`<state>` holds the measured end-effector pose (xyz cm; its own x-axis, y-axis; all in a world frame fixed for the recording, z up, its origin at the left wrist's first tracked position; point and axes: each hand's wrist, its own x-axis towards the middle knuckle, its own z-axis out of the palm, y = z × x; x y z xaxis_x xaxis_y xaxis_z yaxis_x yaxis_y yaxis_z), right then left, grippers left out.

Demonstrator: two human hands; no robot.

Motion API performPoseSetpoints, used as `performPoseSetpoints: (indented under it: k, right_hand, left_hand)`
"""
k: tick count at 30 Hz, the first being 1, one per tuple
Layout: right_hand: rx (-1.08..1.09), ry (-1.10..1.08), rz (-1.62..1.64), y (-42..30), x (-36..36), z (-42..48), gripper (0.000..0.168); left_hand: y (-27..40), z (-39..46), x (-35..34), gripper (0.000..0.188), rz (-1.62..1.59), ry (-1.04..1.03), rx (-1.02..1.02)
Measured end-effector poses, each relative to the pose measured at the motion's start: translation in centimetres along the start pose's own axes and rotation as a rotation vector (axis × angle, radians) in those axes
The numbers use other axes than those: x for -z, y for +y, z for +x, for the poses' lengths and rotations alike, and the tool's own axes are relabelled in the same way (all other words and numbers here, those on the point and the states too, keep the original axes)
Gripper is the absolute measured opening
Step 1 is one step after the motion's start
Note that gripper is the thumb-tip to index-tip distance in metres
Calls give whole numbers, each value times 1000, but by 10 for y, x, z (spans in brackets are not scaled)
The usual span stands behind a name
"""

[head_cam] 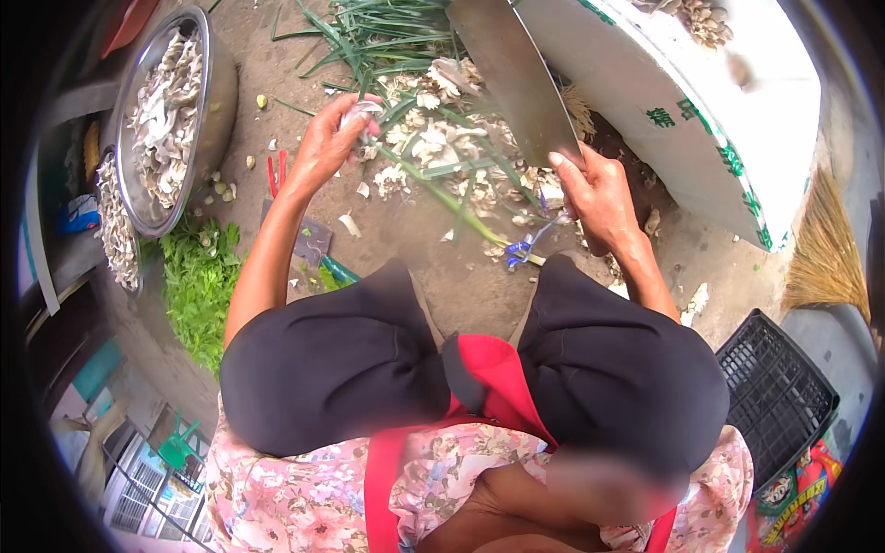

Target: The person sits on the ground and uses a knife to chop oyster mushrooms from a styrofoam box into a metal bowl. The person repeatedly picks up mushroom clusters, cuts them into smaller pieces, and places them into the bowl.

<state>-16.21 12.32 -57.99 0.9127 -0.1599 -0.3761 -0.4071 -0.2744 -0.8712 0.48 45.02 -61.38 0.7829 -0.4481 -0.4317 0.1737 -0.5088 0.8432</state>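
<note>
My left hand (328, 138) pinches a pale oyster mushroom piece (361, 114) between thumb and fingers, which partly hide it. In my right hand (600, 197) is the handle of a broad cleaver (518, 76), its blade pointing up and away from me. Beneath both hands, mushroom trimmings (442, 142) lie scattered over the ground among green leaf blades. A long green stalk (453, 206) slants from near my left hand toward my knees. Close to its lower end lies a blue tie (520, 253).
On the left, a metal basin (221, 117) holds torn mushrooms, beside a second mushroom-filled container (119, 228). Leafy greens (197, 290) lie below them, near a flat blade (311, 238) with a green handle. On the right are a white foam box (608, 90), a broom (826, 256) and a black crate (781, 394).
</note>
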Motion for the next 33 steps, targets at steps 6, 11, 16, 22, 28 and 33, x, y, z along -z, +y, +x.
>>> performPoseSetpoints:
  k: [6, 11, 16, 22, 28, 33]
  right_hand:
    - [23, -64, -3, -1, -18, 8, 27]
    - [60, -74, -103, 6, -16, 6, 26]
    - [34, -54, -60, 3, -16, 1, 31]
    - [15, -33, -5, 3, -20, 4, 29]
    - [16, -18, -17, -1, -15, 3, 28]
    - [32, 12, 12, 2, -13, -1, 26]
  left_hand:
    - [-39, 1, -64, 35, 490, -39, -412]
    - [-29, 2, -87, 44, 744, -104, -367]
    - [-30, -1, -75, 47, 280, -15, -242]
    - [-10, -2, -32, 53, -290, -67, 119]
    - [-13, -7, 20, 66, 1103, 403, -265]
    - [2, -2, 7, 30, 734, 458, -378]
